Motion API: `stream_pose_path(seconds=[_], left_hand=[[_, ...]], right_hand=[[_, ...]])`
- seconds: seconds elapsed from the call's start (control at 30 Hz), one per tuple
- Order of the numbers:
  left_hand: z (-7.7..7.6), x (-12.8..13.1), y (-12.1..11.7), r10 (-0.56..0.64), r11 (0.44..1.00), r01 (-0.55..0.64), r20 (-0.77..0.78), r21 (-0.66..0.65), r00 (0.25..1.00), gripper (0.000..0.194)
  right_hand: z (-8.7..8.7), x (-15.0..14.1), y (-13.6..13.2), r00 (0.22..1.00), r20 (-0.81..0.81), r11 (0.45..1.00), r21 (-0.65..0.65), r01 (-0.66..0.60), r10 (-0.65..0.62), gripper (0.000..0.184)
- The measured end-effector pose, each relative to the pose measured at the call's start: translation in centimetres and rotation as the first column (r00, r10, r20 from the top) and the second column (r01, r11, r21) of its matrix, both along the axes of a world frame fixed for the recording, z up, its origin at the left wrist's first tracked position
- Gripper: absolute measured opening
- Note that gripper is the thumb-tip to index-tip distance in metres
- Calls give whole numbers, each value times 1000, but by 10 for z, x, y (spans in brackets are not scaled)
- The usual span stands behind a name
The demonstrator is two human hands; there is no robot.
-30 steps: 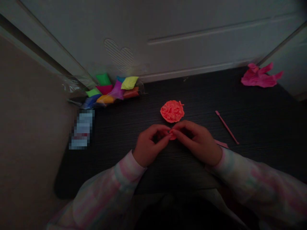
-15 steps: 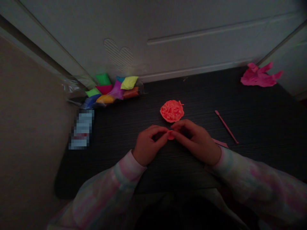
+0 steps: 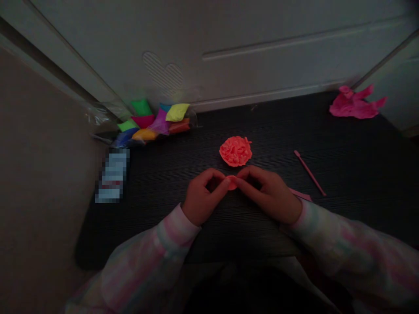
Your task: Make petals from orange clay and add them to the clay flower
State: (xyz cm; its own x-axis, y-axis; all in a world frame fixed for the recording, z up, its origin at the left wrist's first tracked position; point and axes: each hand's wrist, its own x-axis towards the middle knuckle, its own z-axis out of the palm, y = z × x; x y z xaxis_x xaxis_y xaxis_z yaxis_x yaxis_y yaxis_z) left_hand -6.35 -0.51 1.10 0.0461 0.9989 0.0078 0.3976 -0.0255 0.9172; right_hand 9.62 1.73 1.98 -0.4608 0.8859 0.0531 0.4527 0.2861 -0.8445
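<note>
Between my fingertips is a small flat piece of coral-pink clay point(image 3: 232, 183). My left hand point(image 3: 204, 196) pinches its left side with thumb and forefinger. The right side is pinched by my right hand point(image 3: 271, 192) in the same way. Just beyond my fingers, on the dark table point(image 3: 157, 174), sits a round coral clay shape point(image 3: 235, 151) with a ruffled rim and many folded bits inside it. A thin pink modelling tool point(image 3: 310, 173) lies to the right of my right hand. Another flat pink tool point(image 3: 300, 194) is partly hidden behind that hand.
At the back left lies a clear plastic bag with several coloured clay packets point(image 3: 147, 133). A blurred-out pale item point(image 3: 113, 176) rests at the left edge. Crumpled bright pink material point(image 3: 355, 107) is in the far right corner. A pale panel with a heart relief point(image 3: 166, 74) stands behind the table.
My fingers have shifted slightly on the small clay piece, and more of its flat face shows. The objects on the table have stayed in place.
</note>
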Motion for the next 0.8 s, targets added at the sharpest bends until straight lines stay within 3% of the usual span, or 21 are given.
stream_pose_path(seconds=[0.43, 0.6, 0.8], left_hand=[[-1, -2, 3, -87, 996, 87, -2, -25, 996, 13], [1, -1, 2, -95, 990, 106, 116, -95, 989, 11], [1, 0, 4, -5, 984, 62, 321, -168, 947, 22]], right_hand=[[2, 0, -1, 1000, 6, 1000, 23, -19, 19, 14], [1, 0, 0, 1000, 8, 1000, -2, -24, 24, 13], [-1, 1, 0, 996, -94, 996, -88, -19, 11, 11]])
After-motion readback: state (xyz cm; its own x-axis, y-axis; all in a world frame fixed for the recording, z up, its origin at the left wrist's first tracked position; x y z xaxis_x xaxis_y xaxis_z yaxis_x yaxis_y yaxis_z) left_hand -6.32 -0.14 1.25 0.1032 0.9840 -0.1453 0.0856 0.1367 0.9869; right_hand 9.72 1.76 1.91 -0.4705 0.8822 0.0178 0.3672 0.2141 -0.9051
